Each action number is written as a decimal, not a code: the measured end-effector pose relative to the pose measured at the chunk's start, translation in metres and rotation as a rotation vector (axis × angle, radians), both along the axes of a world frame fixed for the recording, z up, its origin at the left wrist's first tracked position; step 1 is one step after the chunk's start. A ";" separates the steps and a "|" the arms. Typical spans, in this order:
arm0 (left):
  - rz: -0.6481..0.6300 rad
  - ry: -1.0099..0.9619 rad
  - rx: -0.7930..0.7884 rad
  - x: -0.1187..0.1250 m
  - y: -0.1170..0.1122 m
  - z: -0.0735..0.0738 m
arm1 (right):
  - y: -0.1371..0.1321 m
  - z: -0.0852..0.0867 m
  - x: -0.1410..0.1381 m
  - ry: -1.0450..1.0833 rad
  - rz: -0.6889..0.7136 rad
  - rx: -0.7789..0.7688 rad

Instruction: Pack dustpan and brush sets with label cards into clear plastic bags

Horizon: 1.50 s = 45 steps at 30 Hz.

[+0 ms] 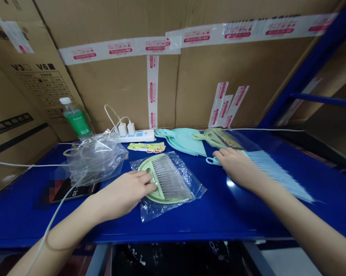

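My left hand [128, 193] grips the handle side of a pale green dustpan and brush set [173, 178], which lies flat in a clear plastic bag with its bristles to the right. Its fingers are curled, partly hiding the handle. My right hand [238, 165] is closed over the handle of a light blue brush [273, 168], whose bristles fan out to the right beneath my forearm. Just behind it lies another green set [216, 138], partly covered by clear plastic. Light blue dustpans [187, 140] lie stacked between the hands, farther back.
On the left are a crumpled clear bag [98, 157], a green-labelled bottle [76, 119] and a dark flat item [75, 190]. A power strip [141, 135] with two plugs and printed labels [147, 147] sit toward the back. Cardboard boxes [118, 84] wall the blue table [190, 226]. A white cable crosses my left forearm.
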<state>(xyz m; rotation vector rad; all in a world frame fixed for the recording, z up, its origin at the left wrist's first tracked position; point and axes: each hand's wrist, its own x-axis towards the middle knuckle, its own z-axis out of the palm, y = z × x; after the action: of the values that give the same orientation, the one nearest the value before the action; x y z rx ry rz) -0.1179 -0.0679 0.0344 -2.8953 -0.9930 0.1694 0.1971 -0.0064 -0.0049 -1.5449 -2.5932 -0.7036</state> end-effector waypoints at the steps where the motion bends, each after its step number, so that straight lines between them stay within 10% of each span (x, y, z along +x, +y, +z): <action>1: 0.020 -0.003 -0.006 -0.002 0.000 0.001 | -0.003 0.003 -0.003 0.039 0.038 0.023; 8: 0.374 0.117 0.057 -0.015 0.015 0.000 | -0.010 0.012 -0.062 0.530 0.326 -0.260; 15: 0.172 -0.162 -0.129 -0.026 0.035 -0.019 | 0.007 -0.019 -0.067 0.973 0.082 -0.871; 26: 0.072 -0.260 0.015 -0.023 0.040 -0.015 | 0.002 -0.014 -0.070 1.565 0.083 -1.188; 31: 0.131 -0.272 0.371 -0.014 0.031 -0.012 | 0.003 -0.013 -0.067 1.735 0.086 -1.211; 39: -0.181 -0.226 0.380 0.009 0.013 -0.020 | 0.004 -0.011 -0.065 1.813 0.046 -1.175; 45: -0.167 -0.124 0.479 0.007 0.021 -0.020 | 0.006 -0.011 -0.060 1.761 0.071 -1.127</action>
<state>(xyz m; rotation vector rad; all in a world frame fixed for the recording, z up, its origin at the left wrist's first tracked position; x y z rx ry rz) -0.1108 -0.0468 0.0142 -2.5471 -0.6826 -0.2297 0.1370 -0.0004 -0.0159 -1.0155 -1.3302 1.6227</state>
